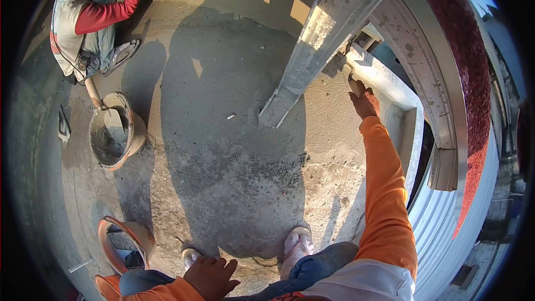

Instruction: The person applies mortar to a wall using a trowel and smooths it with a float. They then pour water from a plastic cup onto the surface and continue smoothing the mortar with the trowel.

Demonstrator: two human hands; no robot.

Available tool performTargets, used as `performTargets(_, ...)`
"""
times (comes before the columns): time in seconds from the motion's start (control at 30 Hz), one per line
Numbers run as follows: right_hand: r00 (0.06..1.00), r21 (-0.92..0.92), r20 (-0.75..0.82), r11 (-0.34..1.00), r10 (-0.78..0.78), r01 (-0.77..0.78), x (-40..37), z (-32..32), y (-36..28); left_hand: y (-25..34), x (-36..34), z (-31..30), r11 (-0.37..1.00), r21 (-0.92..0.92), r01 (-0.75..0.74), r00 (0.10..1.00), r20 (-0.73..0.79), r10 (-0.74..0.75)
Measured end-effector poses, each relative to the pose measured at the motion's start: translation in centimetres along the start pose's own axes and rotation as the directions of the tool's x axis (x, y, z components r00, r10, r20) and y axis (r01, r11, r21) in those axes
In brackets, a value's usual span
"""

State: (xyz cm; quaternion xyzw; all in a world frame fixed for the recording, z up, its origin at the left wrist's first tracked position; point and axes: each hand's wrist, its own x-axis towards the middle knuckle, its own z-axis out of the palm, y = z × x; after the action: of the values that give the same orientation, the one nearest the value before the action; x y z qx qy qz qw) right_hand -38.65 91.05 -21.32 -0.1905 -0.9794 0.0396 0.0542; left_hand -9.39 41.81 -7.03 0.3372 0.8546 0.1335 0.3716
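My right hand (365, 102) reaches far forward at the foot of the low white wall edge (384, 75). Its fingers are closed on a small tan tool (354, 85), whose working end is too small to make out. Around it the wet grey mortar floor (329, 114) looks freshly smoothed, beside a slanting metal post (304, 56). Near my bent knee, my left hand (212, 277) has its fingers apart and holds nothing.
At upper left a person (69, 36) in red sleeves squats by a wall. Nearby stands a mortar bucket (137, 134) with a trowel (114, 125) in it. Another bucket (146, 239) tilts at lower left. A metal frame (415, 50) and corrugated sheet (454, 234) border the right side.
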Motion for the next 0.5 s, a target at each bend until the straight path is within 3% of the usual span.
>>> performTargets(0.13,0.998,-0.042,-0.016,0.997,-0.067,0.067,2.8,-0.3,0.6,-0.2,-0.2,0.8,0.996,-0.007,0.089,0.996,-0.015,-0.089)
performTargets(0.3,0.994,0.014,0.104,0.999,-0.046,0.045,5.7,4.5,5.8,1.5,-0.5,1.1,0.984,-0.001,0.179,0.982,0.057,-0.179)
performTargets(0.43,0.994,0.063,0.019,0.992,-0.106,0.105,6.6,7.5,8.3,2.0,0.0,1.6,0.988,-0.002,0.153,0.988,0.035,-0.152)
performTargets(0.47,0.990,0.154,0.003,0.978,-0.143,0.140,6.3,8.2,8.4,2.0,0.1,1.8,0.990,0.008,0.144,0.989,0.036,-0.144)
performTargets(0.5,0.979,0.163,0.192,0.986,-0.070,0.039,4.6,4.5,5.3,1.9,0.3,1.9,0.991,0.020,0.134,0.990,0.036,-0.135)
